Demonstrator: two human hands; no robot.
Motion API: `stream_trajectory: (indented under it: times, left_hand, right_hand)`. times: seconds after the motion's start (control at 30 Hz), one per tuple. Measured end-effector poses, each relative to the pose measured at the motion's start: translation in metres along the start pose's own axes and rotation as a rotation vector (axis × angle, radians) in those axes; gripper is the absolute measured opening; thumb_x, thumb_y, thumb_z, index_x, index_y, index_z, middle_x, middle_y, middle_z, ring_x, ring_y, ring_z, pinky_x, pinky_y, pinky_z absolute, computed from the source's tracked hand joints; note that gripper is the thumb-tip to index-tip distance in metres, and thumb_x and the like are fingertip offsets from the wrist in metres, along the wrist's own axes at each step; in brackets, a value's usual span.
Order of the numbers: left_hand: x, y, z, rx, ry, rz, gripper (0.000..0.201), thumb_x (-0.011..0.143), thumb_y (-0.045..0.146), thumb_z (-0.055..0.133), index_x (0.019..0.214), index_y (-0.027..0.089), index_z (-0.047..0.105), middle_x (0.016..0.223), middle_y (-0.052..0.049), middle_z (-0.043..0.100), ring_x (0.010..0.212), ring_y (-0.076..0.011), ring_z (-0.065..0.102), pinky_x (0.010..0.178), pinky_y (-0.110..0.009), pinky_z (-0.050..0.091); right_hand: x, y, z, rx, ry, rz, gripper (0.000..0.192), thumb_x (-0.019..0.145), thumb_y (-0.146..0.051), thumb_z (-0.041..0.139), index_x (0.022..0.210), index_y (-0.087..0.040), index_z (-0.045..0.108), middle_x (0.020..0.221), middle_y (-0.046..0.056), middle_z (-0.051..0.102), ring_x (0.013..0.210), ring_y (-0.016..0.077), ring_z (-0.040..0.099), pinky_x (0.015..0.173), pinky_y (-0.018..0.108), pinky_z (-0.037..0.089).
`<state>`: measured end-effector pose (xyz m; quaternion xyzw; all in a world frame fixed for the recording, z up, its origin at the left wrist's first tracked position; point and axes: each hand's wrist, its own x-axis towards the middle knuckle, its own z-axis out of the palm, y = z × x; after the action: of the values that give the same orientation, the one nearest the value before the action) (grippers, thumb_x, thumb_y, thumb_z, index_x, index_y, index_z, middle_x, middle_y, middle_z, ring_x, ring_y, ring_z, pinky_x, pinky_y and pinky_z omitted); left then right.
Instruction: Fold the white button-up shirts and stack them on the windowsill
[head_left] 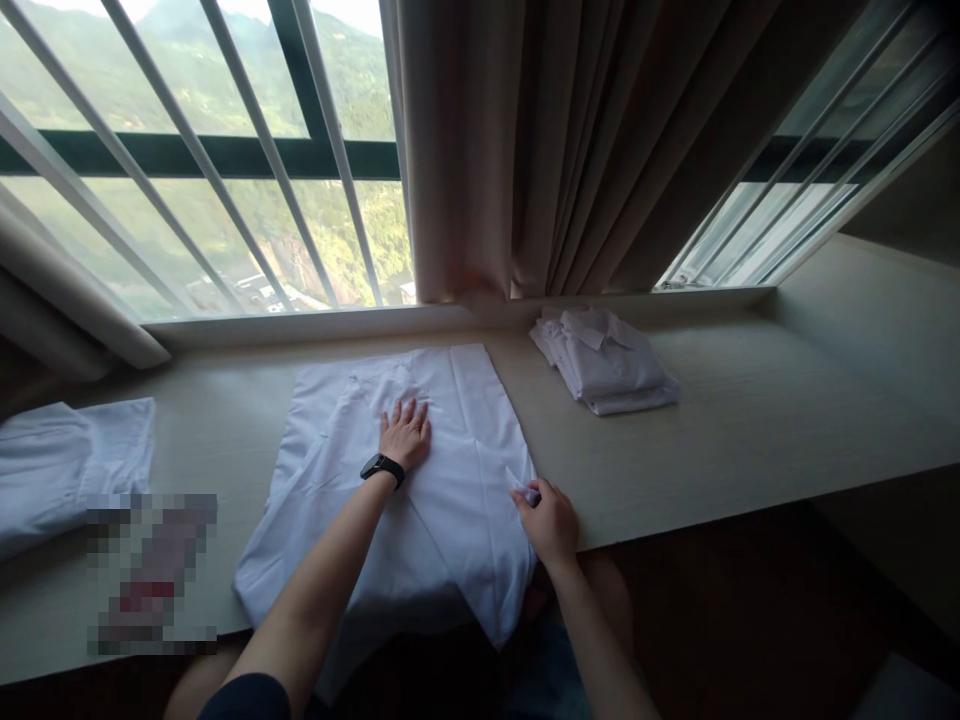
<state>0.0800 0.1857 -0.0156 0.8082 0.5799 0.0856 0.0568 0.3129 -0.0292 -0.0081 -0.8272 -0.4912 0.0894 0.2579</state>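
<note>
A white shirt (450, 420) lies spread flat on the light wooden windowsill counter (750, 420), its lower part hanging over the front edge. My left hand (406, 433), with a black watch on the wrist, presses flat on the middle of the shirt, fingers spread. At the shirt's right edge my right hand (547, 520) pinches a fold of the white fabric between thumb and fingers.
A pile of folded white shirts (604, 360) sits at the back right near the brown curtain (540, 150). More white cloth (67, 465) lies at the far left. A blurred patch (154, 575) covers something on the counter's front left. Barred windows stand behind.
</note>
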Motion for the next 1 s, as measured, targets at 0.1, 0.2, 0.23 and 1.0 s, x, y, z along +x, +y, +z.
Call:
stream_trajectory:
  times: [0.1, 0.2, 0.23, 1.0]
  left_hand:
    - [-0.001, -0.005, -0.001, 0.007, 0.002, 0.017, 0.058, 0.101, 0.044, 0.024, 0.156, 0.028, 0.035, 0.164, -0.002, 0.027, 0.153, -0.0292, 0.017, 0.123, -0.055, 0.011]
    - [-0.001, -0.007, -0.001, 0.006, 0.010, 0.030, 0.057, 0.101, 0.043, 0.026, 0.155, 0.028, 0.036, 0.164, -0.003, 0.028, 0.153, -0.0288, 0.018, 0.123, -0.054, 0.010]
    - [0.000, -0.007, -0.001, 0.003, 0.014, 0.035, 0.057, 0.101, 0.043, 0.026, 0.155, 0.028, 0.037, 0.164, -0.003, 0.028, 0.152, -0.0289, 0.018, 0.123, -0.054, 0.010]
    - [0.018, 0.037, -0.028, -0.018, 0.091, 0.201, 0.054, 0.099, 0.031, 0.037, 0.152, 0.025, 0.040, 0.163, -0.008, 0.031, 0.151, -0.0318, 0.020, 0.121, -0.062, 0.013]
  right_hand:
    - [-0.001, -0.004, 0.001, -0.095, 0.015, -0.024, 0.021, 0.084, -0.040, 0.069, 0.087, -0.019, 0.065, 0.091, 0.007, 0.068, 0.088, 0.0233, 0.060, 0.077, 0.030, 0.037]
    - [-0.003, -0.003, 0.005, -0.104, 0.064, -0.070, 0.021, 0.086, -0.040, 0.068, 0.084, -0.019, 0.063, 0.091, 0.008, 0.068, 0.089, 0.0238, 0.058, 0.080, 0.031, 0.037]
    - [-0.004, -0.002, 0.008, -0.090, 0.082, -0.085, 0.022, 0.087, -0.040, 0.067, 0.084, -0.019, 0.063, 0.091, 0.008, 0.068, 0.089, 0.0239, 0.057, 0.080, 0.031, 0.037]
    - [0.049, -0.021, 0.035, 0.364, 0.204, 0.108, 0.065, 0.080, -0.055, 0.063, 0.130, -0.014, 0.054, 0.105, 0.013, 0.069, 0.082, 0.0242, 0.065, 0.075, 0.033, 0.049]
